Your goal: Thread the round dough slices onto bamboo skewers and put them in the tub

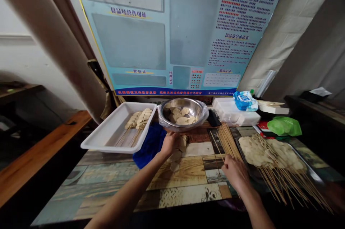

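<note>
My left hand has its fingers closed at the upper end of a short row of thin pale round slices, which look like potato, on the table. My right hand is curled in a pinch on a thin bamboo skewer that points left towards the slices. Just beyond it lies a bundle of bare bamboo skewers. Behind my left hand stands a steel bowl, lined with a clear plastic bag, with more loose slices in it.
Left stands a white plastic tub with several loaded skewers; a blue cloth lies beside it. Right, a metal tray holds piled loaded skewers. White boxes, a blue packet and a green bag sit behind.
</note>
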`<state>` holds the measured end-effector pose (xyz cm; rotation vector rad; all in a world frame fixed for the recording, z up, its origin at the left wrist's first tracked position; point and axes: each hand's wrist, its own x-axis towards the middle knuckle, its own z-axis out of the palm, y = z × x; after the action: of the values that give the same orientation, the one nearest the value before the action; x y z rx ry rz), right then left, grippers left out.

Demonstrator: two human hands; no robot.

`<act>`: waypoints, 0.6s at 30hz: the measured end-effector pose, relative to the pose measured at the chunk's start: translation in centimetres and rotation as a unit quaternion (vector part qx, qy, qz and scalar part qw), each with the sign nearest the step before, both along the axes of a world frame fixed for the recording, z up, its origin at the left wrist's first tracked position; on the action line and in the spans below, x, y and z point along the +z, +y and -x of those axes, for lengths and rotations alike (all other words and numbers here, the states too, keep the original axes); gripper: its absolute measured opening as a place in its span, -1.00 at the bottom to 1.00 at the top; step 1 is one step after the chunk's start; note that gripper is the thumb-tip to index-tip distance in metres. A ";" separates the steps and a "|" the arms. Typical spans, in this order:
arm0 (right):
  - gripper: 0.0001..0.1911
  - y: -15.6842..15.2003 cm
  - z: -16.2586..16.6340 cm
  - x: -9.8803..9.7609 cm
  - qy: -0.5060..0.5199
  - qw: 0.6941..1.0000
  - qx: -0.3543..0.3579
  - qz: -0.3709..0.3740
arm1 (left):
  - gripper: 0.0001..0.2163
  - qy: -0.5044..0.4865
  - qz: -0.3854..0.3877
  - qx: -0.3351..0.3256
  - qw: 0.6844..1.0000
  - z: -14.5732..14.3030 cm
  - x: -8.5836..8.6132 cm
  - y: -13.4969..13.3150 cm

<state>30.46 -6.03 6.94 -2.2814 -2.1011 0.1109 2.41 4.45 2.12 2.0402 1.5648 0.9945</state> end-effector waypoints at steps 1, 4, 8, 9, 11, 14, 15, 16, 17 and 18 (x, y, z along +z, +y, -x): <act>-0.79 -1.0 0.2 -0.2 0.017 1.000 0.012 -0.013 | -0.93 -0.016 -0.003 0.004 1.000 0.0 0.1 -0.2; -0.69 -4.0 1.6 -1.6 0.075 0.995 0.059 -0.037 | -0.96 -0.144 0.045 0.007 0.988 0.3 0.6 -2.1; -0.74 -7.8 5.0 -3.8 0.202 0.966 0.146 -0.073 | -0.78 -0.464 0.228 0.001 0.856 0.9 1.7 -6.4; -0.75 -8.7 6.0 -4.3 0.248 0.951 0.165 -0.083 | -0.75 -0.524 0.261 0.003 0.811 1.0 1.9 -7.4; -0.74 -10.1 7.6 -4.9 0.325 0.922 0.190 -0.094 | -0.71 -0.592 0.301 0.017 0.748 1.3 2.1 -9.3; -0.72 -11.4 9.2 -5.2 0.385 0.894 0.213 -0.087 | -0.71 -0.628 0.308 0.047 0.713 1.9 2.0 -11.1; -0.71 -11.6 9.4 -5.2 0.396 0.888 0.218 -0.083 | -0.72 -0.634 0.301 0.054 0.711 2.0 1.9 -11.5; -0.70 -11.8 9.6 -5.2 0.403 0.884 0.222 -0.078 | -0.73 -0.637 0.292 0.060 0.711 2.1 1.8 -11.8; -0.69 -12.0 9.8 -5.1 0.407 0.882 0.226 -0.073 | -0.74 -0.639 0.283 0.062 0.712 2.2 1.8 -12.0; -0.68 -12.1 9.9 -5.0 0.409 0.881 0.229 -0.069 | -0.73 -0.640 0.275 0.063 0.714 2.2 1.9 -12.1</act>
<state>20.60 -18.11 1.97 -1.2438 -1.9795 0.7550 0.17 -7.63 4.01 0.4610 0.9427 1.2993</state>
